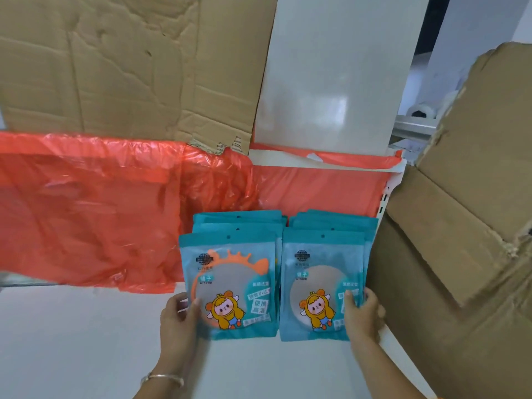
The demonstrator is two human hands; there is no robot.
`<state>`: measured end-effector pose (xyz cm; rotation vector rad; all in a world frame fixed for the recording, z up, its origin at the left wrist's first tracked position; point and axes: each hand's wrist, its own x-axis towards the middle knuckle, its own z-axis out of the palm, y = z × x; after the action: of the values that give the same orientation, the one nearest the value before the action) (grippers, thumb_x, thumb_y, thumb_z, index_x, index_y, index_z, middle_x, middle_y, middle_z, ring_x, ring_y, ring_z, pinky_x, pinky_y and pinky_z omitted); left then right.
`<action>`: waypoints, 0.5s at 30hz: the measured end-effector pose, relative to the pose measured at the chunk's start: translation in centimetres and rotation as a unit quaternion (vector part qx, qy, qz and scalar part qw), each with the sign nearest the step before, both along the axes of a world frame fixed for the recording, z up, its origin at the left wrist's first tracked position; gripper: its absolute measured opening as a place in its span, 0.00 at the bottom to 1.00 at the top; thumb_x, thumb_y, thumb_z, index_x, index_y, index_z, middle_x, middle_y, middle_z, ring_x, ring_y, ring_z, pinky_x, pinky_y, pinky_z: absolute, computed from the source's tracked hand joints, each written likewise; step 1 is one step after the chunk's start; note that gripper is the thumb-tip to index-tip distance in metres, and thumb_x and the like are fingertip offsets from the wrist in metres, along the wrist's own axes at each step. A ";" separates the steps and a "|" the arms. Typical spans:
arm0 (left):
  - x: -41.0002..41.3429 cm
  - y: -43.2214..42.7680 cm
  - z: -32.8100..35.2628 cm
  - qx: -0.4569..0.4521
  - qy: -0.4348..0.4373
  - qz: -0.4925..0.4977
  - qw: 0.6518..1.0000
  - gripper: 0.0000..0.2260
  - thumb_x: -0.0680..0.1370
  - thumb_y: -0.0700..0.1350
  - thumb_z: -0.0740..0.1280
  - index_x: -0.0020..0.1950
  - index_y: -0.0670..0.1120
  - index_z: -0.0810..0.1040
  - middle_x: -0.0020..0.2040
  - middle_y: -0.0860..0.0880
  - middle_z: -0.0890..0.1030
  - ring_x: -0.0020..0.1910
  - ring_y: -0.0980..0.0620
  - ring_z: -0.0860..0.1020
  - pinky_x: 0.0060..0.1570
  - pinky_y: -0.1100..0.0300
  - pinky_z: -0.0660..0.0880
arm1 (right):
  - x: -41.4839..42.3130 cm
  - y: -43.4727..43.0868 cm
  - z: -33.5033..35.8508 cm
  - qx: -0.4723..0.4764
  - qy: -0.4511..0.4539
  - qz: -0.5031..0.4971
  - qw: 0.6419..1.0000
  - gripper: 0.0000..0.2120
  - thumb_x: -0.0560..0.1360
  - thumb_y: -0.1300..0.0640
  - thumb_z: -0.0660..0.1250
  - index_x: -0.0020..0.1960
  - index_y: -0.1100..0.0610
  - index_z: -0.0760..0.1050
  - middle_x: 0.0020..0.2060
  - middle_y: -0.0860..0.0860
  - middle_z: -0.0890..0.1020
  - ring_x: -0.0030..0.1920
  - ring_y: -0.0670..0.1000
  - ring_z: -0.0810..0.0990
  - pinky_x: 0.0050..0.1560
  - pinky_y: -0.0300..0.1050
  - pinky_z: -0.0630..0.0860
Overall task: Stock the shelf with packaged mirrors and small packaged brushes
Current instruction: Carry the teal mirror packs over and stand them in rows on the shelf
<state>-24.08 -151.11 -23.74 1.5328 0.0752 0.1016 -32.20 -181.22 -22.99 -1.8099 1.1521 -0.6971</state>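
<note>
Mirror packs (231, 286) clamped in left grip (180, 319), right grip (363, 315); cardboard box (460, 231) close right.

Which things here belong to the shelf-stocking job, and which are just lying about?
Job: orange-mirror pack in the left hand; pale-mirror pack in the right hand; packs stacked behind them; white shelf.
Lying about: red plastic sheet; creased cardboard panel; cardboard box.
</note>
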 end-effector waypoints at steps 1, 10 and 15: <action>0.1 -0.1 0.1 0.009 -0.004 0.002 1.000 0.02 0.78 0.41 0.65 0.50 0.45 0.75 0.46 0.42 0.81 0.43 0.43 0.81 0.40 0.50 0.79 | -0.4 0.4 0.2 -0.001 -0.003 -0.009 1.000 0.22 0.76 0.44 0.63 0.67 0.52 0.66 0.63 0.58 0.68 0.61 0.60 0.72 0.59 0.62 0.73; 0.8 -0.3 -0.7 0.014 -0.002 -0.016 1.000 0.04 0.77 0.44 0.66 0.50 0.51 0.77 0.47 0.46 0.82 0.45 0.45 0.82 0.43 0.46 0.81 | 0.2 9.6 -0.5 0.004 -0.086 0.214 0.973 0.17 0.77 0.66 0.61 0.61 0.50 0.71 0.60 0.53 0.72 0.59 0.53 0.75 0.52 0.38 0.77; 1.8 -0.1 0.1 0.071 -0.022 -0.019 0.997 0.06 0.77 0.44 0.67 0.53 0.52 0.75 0.54 0.45 0.76 0.46 0.48 0.79 0.45 0.54 0.79 | 3.3 13.3 0.9 0.027 -0.046 0.263 0.963 0.24 0.79 0.63 0.60 0.73 0.54 0.61 0.64 0.53 0.67 0.55 0.48 0.75 0.38 0.26 0.75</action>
<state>-22.31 -151.23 -23.61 1.6717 0.0044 0.1113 -28.89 -167.88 -22.10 -1.9013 0.5774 -0.4219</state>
